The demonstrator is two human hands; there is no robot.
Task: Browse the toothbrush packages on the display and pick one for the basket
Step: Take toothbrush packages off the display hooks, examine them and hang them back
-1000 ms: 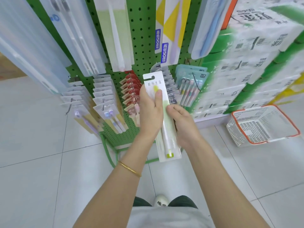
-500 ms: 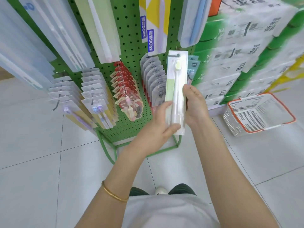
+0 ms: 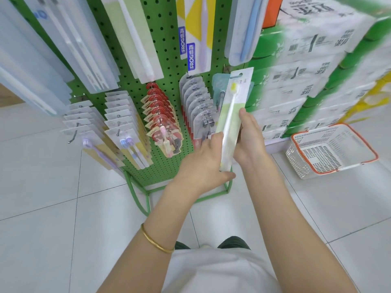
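My left hand [image 3: 203,163] and right hand [image 3: 250,140] apparently pinch the near-upright toothbrush package [image 3: 233,111]; the basket [image 3: 300,166] lies frame-right, nearer the right grip.

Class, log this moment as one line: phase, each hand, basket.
phase: inspecting pick | left hand: grips toothbrush package bottom | right hand: holds its right edge | basket: on floor, package not inside

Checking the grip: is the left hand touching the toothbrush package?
Touching. The head view shows the left hand cupping the bottom of the toothbrush package, thumb against its edge.
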